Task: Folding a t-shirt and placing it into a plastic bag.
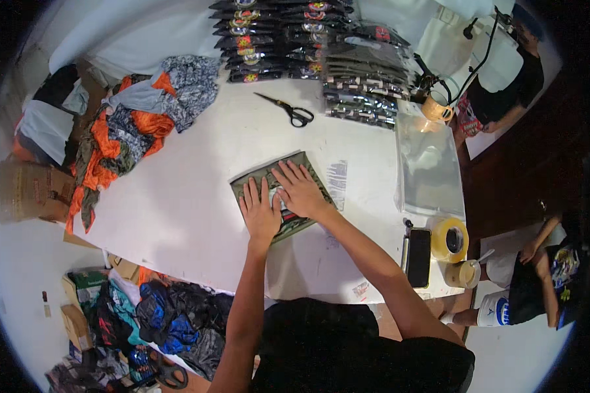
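A folded olive-green garment (313,171) lies at a slant on the white table, with a printed patch partly covered by my fingers. My left hand (261,213) rests flat on its left half, fingers stretched out. Beside it my right hand (301,191) presses flat on the upper right part, fingers spread, its thumb close to the left hand. Neither hand grips anything. Black-handled scissors (294,112) lie beyond the garment, apart from both hands.
Packed garments (360,78) are stacked at the back. Clear plastic bags (432,170), a mug (437,107), a tape roll (448,239), a phone (418,257) and a cup (462,274) line the right edge. Orange and grey cloth (137,118) heaps at left. Two people are at right.
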